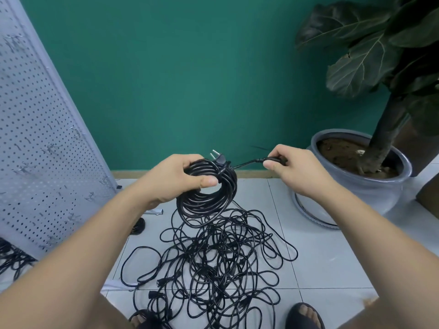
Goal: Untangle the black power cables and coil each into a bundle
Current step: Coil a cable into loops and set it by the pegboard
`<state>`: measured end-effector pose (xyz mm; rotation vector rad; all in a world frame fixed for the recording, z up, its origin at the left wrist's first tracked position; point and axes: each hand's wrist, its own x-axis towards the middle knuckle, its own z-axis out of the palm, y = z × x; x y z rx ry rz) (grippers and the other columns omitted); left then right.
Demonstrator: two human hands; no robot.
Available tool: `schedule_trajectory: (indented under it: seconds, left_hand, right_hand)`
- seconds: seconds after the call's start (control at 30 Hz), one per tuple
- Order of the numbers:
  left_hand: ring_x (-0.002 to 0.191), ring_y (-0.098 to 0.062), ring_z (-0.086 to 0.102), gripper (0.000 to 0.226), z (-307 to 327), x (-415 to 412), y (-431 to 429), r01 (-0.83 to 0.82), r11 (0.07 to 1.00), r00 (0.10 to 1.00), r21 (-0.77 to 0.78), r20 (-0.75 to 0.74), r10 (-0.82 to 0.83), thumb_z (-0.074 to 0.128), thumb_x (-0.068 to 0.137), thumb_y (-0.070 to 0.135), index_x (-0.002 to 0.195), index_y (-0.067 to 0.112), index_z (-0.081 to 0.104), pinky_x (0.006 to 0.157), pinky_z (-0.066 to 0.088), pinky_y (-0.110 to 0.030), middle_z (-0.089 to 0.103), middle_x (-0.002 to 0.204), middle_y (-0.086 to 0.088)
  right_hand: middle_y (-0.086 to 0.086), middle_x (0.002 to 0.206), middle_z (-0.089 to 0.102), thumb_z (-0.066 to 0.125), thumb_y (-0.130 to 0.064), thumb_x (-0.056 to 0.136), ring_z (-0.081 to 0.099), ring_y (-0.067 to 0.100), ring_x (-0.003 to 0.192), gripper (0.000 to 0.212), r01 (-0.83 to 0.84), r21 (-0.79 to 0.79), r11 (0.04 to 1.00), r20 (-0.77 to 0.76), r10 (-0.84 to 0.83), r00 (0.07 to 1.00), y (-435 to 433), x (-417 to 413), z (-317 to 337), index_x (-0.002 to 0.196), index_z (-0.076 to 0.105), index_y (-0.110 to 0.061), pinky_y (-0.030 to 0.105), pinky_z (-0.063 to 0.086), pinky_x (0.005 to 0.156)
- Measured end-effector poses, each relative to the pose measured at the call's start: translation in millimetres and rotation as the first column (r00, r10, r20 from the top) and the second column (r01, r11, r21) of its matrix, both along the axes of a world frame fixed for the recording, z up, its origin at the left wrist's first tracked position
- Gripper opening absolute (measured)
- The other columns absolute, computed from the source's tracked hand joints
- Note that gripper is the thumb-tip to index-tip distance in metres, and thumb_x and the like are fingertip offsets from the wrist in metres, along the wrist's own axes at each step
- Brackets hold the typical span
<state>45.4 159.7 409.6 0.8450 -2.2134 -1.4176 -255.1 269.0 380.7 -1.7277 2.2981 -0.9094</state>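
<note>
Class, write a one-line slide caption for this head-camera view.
Left hand grips a coiled cable bundle while right hand pinches its connector end above the tangled cables.

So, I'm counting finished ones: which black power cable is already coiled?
The black cable bundle gripped in the left hand: wound into a tight ring, tail pinched by the right hand. The tangled black cables lie loose on the white floor tiles.
</note>
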Motion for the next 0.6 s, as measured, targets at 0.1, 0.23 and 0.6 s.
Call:
schedule_trajectory:
  seconds: [0.1, 0.23, 0.6]
  left_hand:
    - [0.068, -0.011, 0.057, 0.03, -7.3, -3.3, -6.7, -0.151, 0.985, 0.988, -0.08, -0.001, 0.151, 0.082, 0.084, 0.053, 0.097, 0.026, 0.079, 0.073, 0.047, -0.033, 0.067, 0.074, 0.009]
    - [0.06, -0.011, 0.05, 0.044, -9.5, -10.9, -14.4, -0.29, 0.932, 0.952, -0.22, 0.03, 0.303, 0.076, 0.086, 0.066, 0.087, 0.023, 0.073, 0.065, 0.041, -0.032, 0.059, 0.064, 0.011]
    - [0.071, -0.011, 0.063, 0.05, -16.9, -47.5, 15.6, -0.45, 0.759, 0.871, -0.47, -0.044, 0.49, 0.069, 0.083, 0.074, 0.081, 0.024, 0.064, 0.066, 0.05, -0.034, 0.068, 0.07, 0.008]
  right_hand:
    - [-0.006, 0.077, 0.067, 0.072, -0.039, 0.098, 0.058, 0.013, 0.075, 0.017, 0.016, -0.076, 0.997, 0.086, -0.009, 0.996, 13.1, 13.0, 18.6, 0.087, 0.068, -0.027, 0.034, 0.048, 0.07]
    - [-0.005, 0.069, 0.064, 0.076, -0.03, 0.093, 0.051, 0.009, 0.064, 0.016, 0.033, -0.204, 0.978, 0.195, 0.007, 0.981, 28.5, 46.2, 33.8, 0.084, 0.064, -0.024, 0.033, 0.046, 0.065]
    - [-0.001, 0.064, 0.06, 0.081, -0.023, 0.088, 0.051, 0.018, 0.059, 0.027, 0.0, -0.39, 0.921, 0.255, 0.108, 0.961, 30.4, 115.9, 23.9, 0.086, 0.054, -0.017, 0.029, 0.042, 0.056]
